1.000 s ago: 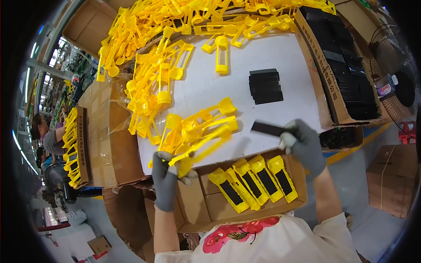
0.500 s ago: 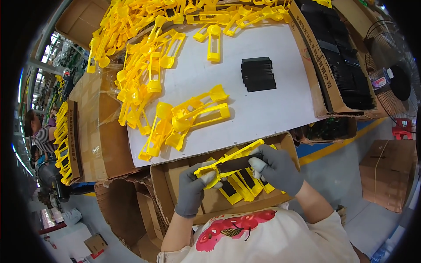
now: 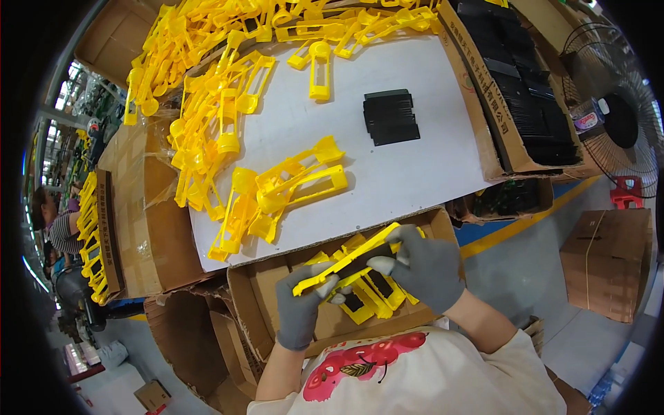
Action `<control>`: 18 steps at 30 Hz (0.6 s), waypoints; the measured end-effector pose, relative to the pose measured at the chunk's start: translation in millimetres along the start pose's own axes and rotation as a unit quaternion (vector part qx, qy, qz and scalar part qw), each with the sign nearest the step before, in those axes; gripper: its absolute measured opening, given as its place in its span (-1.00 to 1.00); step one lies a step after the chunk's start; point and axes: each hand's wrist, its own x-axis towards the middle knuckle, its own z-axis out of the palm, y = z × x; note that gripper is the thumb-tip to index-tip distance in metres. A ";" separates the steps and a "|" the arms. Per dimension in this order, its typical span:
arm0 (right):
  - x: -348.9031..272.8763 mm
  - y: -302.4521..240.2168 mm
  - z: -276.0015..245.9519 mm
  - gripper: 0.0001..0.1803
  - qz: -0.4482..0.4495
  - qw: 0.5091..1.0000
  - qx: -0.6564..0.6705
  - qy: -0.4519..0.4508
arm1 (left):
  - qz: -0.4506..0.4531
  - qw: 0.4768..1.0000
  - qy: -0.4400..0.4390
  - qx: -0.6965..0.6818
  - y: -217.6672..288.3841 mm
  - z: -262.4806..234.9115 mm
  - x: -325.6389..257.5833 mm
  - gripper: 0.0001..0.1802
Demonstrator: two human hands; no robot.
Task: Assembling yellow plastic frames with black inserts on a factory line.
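Both of my hands wear grey gloves. Between them is a yellow plastic frame [image 3: 379,238] with a dark rectangular panel [image 3: 360,261] against it, tilted up to the right. My left hand [image 3: 299,304] grips the frame's lower left end. At the upper right end, my right hand [image 3: 427,268] is closed on the frame, its thumb against the panel. Below them, an open cardboard box [image 3: 259,277] holds several yellow frames with dark panels [image 3: 373,296]. On the white tabletop [image 3: 415,180] lie a stack of black panels [image 3: 391,117] and loose yellow frames [image 3: 277,194].
A large heap of yellow frames [image 3: 207,34] covers the table's far left. At right stands a carton of black panels [image 3: 526,90], with a fan [image 3: 615,117] beyond it. A closed carton [image 3: 602,263] sits on the floor. Another person [image 3: 62,225] is at far left.
The yellow frame in my hands has turned, so its edge now faces up and less of the panel shows. My right thumb presses nearer the panel's middle. The whole view has shifted slightly.
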 end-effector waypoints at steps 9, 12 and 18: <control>-12.8 21.4 16.2 -0.77 0.077 0.948 0.249 -0.186 | -0.024 0.996 -0.049 0.074 -15.4 -23.2 -16.1 -0.74; -25.4 17.3 29.7 -0.77 0.022 0.962 0.219 -0.159 | -0.046 0.996 -0.039 0.062 -18.1 -30.6 -27.2 -0.75; -41.9 22.0 70.5 -0.72 -0.034 0.966 0.226 -0.121 | -0.073 0.993 0.007 0.097 -24.6 -46.4 -42.3 -0.77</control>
